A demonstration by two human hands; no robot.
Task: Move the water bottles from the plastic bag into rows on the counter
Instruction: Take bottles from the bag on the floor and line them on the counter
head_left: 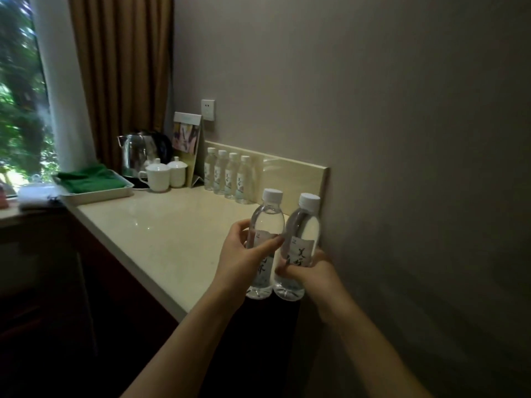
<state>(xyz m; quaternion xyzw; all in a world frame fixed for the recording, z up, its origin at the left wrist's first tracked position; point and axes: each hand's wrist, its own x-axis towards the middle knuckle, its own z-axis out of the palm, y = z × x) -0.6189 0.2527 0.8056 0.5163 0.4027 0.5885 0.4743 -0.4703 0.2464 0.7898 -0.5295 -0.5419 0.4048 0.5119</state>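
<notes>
I hold two clear water bottles with white caps upright, side by side, over the near right corner of the cream counter (161, 234). My left hand (244, 259) grips the left bottle (265, 222) around its label. My right hand (311, 272) grips the right bottle (303, 234) low on its label. The two bottles touch each other. Further back, a row of several identical bottles (228, 175) stands against the backsplash. No plastic bag is in view.
At the counter's far end stand a steel kettle (136, 153), two white lidded cups (165, 173), a folded card stand (188, 145) and a tray with a green cloth (92, 182). The wall (402, 168) runs close on the right. A window and curtain are at left.
</notes>
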